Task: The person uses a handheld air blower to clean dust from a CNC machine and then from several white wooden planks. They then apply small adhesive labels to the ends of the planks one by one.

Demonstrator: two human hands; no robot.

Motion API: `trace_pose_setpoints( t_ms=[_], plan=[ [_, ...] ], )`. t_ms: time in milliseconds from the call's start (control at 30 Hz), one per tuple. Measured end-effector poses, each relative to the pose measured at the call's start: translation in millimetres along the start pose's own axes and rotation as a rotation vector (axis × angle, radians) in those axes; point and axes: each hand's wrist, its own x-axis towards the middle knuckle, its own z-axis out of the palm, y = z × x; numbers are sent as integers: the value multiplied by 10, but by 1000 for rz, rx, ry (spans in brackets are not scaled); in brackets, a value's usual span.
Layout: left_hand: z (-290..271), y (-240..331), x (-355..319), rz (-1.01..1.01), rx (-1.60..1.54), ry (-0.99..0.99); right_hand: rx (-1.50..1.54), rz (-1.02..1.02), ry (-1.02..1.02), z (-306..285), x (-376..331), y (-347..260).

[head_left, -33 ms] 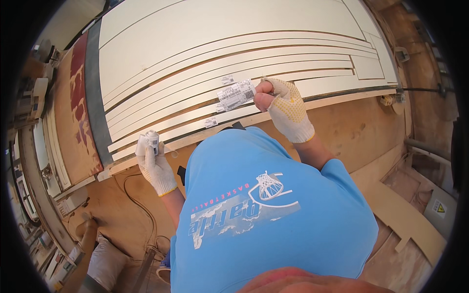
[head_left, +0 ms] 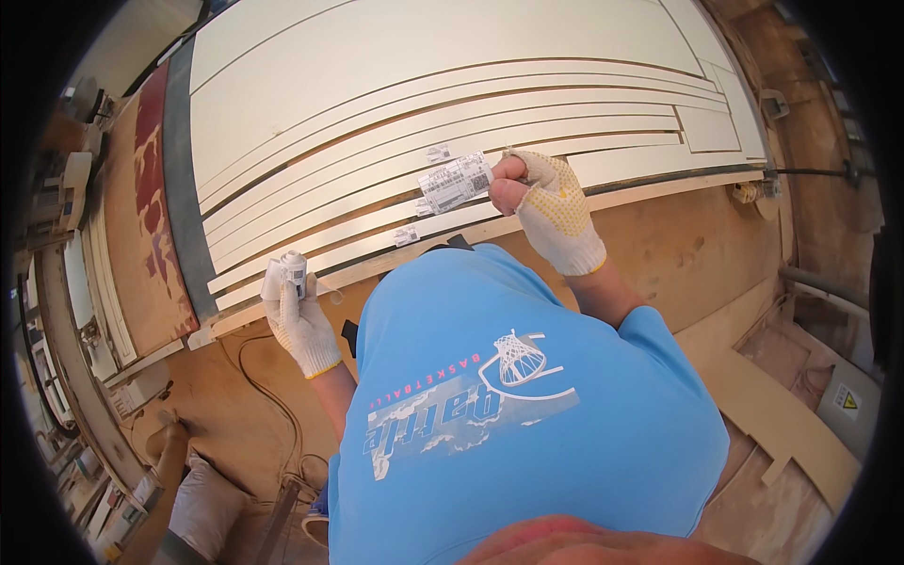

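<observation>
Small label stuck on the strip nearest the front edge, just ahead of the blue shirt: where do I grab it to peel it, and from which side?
Judging by its pose, take the small label at its near corner, coming from the person's side. It lies flat on the pale strip, so only an edge can be lifted. The right hand already pinches a larger label; the left hand holds a roll.

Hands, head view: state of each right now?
Left hand: closed around a small white roll.
Right hand: pinching a white printed label over the cut white panel strips.
</observation>
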Motion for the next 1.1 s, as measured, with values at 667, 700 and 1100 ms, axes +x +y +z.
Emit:
trace_pose_setpoints(
  t_ms=[667,700,1100],
  plan=[
    [555,-115,40,-24,23,13,86,34,-14,-493,317,-26],
    [558,-108,42,-21,26,14,85,36,-13,-489,320,-25],
    [629,-116,56,-40,39,-7,67,18,16,-564,334,111]
  ],
)
